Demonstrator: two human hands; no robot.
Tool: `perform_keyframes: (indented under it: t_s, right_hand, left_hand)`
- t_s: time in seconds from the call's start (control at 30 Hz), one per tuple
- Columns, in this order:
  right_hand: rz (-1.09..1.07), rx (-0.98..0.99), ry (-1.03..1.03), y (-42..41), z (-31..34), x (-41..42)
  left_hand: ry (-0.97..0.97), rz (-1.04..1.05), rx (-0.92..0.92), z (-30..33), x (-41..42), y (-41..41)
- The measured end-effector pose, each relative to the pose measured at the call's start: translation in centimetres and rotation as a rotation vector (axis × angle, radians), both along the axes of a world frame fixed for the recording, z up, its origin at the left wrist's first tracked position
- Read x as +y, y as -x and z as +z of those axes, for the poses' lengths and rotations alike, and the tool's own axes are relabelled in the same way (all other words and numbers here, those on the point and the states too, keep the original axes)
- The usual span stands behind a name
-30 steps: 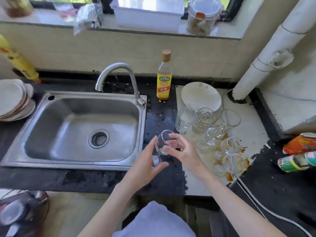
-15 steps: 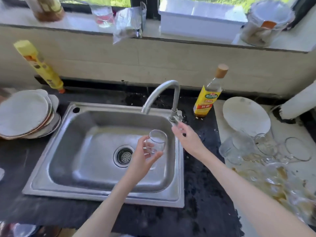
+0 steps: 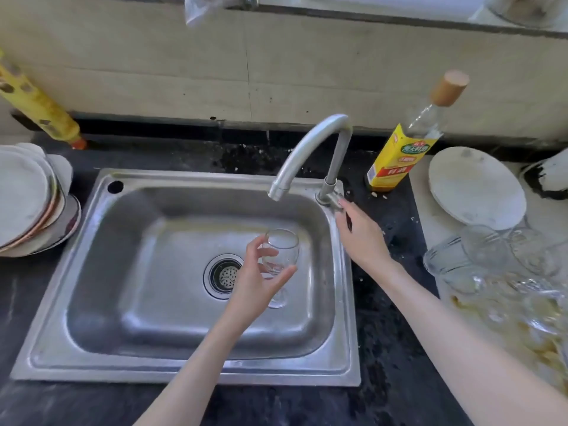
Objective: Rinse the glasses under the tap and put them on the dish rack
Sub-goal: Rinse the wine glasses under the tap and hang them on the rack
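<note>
Starting at the left: stacked plates (image 3: 27, 198) on the dark counter beside the steel sink (image 3: 101, 302). Left hand (image 3: 256, 279) grips a stemmed wine glass (image 3: 281, 252) over the basin, thumb and fingers curled round the bowl, below and clear of the tap (image 3: 310, 146) spout. Right hand (image 3: 361, 235) at the tap base; fingertips touch the handle, grip unclear. More glasses (image 3: 482, 256) crowd the far-right counter.

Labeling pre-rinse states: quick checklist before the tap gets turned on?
1. Left hand holds wine glass: ok.
2. Glass over sink: ok.
3. Glass rim below tap spout: ok, roughly; exact alignment cannot tell.
4. Right hand fingers at tap handle: ok.
5. Water running: not ok, none visible.
6. Dish rack located: cannot tell, none in view.
</note>
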State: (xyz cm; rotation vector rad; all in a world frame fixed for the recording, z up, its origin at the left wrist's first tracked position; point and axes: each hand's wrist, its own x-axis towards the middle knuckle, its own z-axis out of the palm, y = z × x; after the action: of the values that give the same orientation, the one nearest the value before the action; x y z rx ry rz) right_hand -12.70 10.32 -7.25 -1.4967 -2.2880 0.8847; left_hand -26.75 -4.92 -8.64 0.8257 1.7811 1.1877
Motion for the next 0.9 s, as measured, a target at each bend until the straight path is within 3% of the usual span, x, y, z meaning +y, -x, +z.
perform_keyframes:
  t_s: [0.13, 0.23, 0.43, 0.5, 0.57, 0.63, 0.8, 0.9]
  right_hand:
    - [0.154, -0.135, -0.246, 0.0, -1.6, 0.0]
    - [0.203, -0.173, -0.285, -0.1, -2.1, 0.1]
    - [0.057, -0.061, -0.361, 1.1, -2.2, -2.5]
    - [0.016, 0.073, -0.172, 2.0, -1.6, -4.9]
    - [0.026, 0.216, 0.325, 3.5, -0.9, -7.1]
    - [-0.049, 0.407, 0.668, 4.8, -1.1, -8.1]
    - [-0.155, 0.62, 0.881, 5.7, -1.2, -8.5]
    - [-0.127, 0.525, 1.027, 5.7, -0.6, -8.6]
  left_hand:
    - [0.006, -0.006, -0.016, -0.1, 0.4, 0.5]
    - [-0.011, 0.006, -0.043, -0.2, 0.6, 1.0]
    - [-0.024, 0.035, -0.096, -0.1, 0.8, 2.0]
    - [-0.012, 0.073, -0.117, 0.1, 0.9, 2.1]
    - [-0.002, 0.094, -0.128, 0.3, 1.1, 2.0]
    - [-0.003, 0.093, -0.155, 0.4, 1.3, 1.9]
    - [0.002, -0.004, -0.181, 1.1, 1.7, 2.2]
    - [0.002, -0.06, -0.262, 1.5, 2.1, 2.9]
